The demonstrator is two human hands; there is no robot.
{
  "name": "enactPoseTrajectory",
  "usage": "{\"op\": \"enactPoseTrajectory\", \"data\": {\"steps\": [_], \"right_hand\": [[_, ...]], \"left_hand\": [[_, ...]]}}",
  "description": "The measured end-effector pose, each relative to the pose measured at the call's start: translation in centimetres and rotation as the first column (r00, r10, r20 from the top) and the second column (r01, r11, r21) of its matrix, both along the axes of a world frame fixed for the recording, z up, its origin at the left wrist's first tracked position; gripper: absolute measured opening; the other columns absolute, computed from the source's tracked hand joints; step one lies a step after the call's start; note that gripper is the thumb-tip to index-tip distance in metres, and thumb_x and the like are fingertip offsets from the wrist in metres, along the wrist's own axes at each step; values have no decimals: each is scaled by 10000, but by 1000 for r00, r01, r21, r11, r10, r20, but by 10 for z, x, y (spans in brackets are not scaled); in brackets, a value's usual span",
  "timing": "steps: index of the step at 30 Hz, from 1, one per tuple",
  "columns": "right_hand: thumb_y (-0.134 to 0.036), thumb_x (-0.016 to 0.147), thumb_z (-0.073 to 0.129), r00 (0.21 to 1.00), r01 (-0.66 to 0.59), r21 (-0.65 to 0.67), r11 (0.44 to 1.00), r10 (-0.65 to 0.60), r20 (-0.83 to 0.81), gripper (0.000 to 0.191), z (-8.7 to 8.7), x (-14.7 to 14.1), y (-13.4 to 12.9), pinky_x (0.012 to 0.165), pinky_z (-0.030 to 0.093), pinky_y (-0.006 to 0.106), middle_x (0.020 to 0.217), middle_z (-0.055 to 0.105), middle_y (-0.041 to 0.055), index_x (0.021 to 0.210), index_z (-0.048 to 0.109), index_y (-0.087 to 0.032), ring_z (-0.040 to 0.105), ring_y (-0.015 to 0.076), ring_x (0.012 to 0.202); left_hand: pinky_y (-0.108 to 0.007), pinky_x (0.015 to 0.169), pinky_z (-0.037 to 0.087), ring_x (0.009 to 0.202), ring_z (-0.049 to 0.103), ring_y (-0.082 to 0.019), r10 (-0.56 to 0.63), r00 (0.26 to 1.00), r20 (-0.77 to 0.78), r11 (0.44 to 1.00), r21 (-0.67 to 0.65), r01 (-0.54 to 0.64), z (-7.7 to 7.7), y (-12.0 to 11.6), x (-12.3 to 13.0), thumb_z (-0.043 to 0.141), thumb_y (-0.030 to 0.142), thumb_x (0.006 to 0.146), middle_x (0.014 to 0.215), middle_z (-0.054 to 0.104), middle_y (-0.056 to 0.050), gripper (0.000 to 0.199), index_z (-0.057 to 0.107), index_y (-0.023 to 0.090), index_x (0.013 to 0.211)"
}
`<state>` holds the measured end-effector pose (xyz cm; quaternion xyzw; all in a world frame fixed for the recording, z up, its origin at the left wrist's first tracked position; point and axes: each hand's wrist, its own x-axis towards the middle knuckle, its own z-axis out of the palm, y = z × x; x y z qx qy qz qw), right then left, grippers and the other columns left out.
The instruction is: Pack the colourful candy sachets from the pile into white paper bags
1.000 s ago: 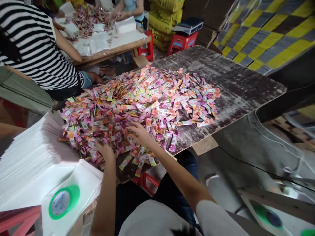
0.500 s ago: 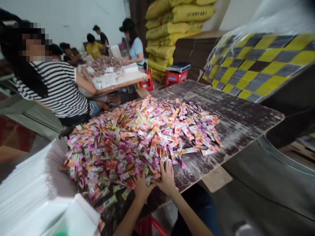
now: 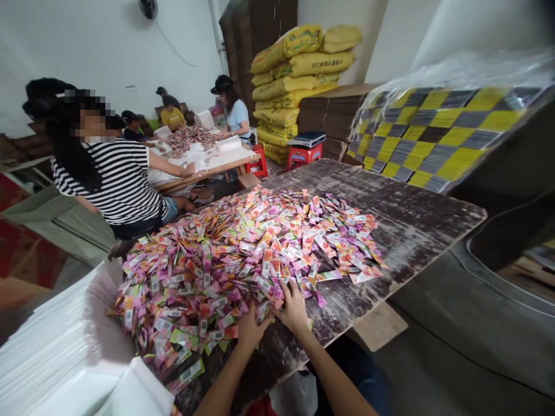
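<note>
A broad heap of small printed sachets [image 3: 243, 248], mostly pink, orange and green, covers much of a worn dark table [image 3: 416, 231]. My left hand [image 3: 251, 328] is at the heap's near edge, thumb apart and fingertips partly hidden among the sachets. Beside it, my right hand [image 3: 292, 309] has its fingers apart and bent over sachets at the same edge. The two thumbs point toward each other and almost meet. Both hands touch the packets, and neither has a visible grip on one.
A stack of white sheets or bags [image 3: 56, 329] stands at the near left. A person in a striped top [image 3: 117, 179] sits at another table [image 3: 208, 170] with others. Yellow sacks [image 3: 281, 86], a red stool [image 3: 301, 156] and a plastic-wrapped yellow-and-grey stack [image 3: 437, 133] are farther back.
My view has tilted upward. My fingers have moved a little into the heap's edge, and the right ones are more bent. The striped-top person's arm now reaches further over the other table.
</note>
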<state>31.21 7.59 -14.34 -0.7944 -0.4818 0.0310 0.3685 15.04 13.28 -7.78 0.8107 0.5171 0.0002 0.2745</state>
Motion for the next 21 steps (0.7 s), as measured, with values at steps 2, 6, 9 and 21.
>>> {"op": "enactPoseTrajectory", "data": {"steps": [2, 6, 9, 21], "right_hand": [[-506, 731, 687, 1000, 3, 8, 1000, -3, -8, 791, 0, 0, 0, 1047, 391, 575, 1447, 370, 154, 1435, 394, -298, 413, 416, 1321], [-519, 730, 685, 1000, 1, 11, 1000, -1, 1, 777, -2, 1, 0, 1040, 395, 568, 1433, 379, 165, 1417, 409, -281, 426, 409, 1307], [-523, 739, 678, 1000, 4, 0, 1000, -4, 19, 775, -5, 1, 0, 1040, 395, 547, 1440, 368, 168, 1417, 403, -268, 419, 396, 1313], [-521, 783, 627, 998, 32, -26, 999, -31, 60, 742, -8, 1, 0, 1019, 397, 508, 1426, 371, 177, 1421, 400, -221, 424, 368, 1280]], "left_hand": [[-356, 1022, 434, 1238, 574, -295, -46, 998, 53, 999, -16, 47, 1, 5, -16, 602, 455, 795, 1449, 506, -148, 813, 311, 215, 1515], [-340, 1102, 381, 1356, 466, -245, -91, 965, 246, 989, -90, 117, 4, 22, -50, 625, 341, 758, 1482, 481, -88, 706, 451, 253, 1436], [-388, 1105, 388, 1266, 551, -252, 8, 913, 409, 983, -172, 69, 5, 33, -66, 605, 391, 771, 1330, 621, -95, 501, 626, 221, 1242], [-231, 518, 434, 538, 599, -123, 442, 762, 473, 772, -633, -55, 25, 27, -78, 710, 735, 559, 630, 658, -5, 656, 652, 146, 843]]}}
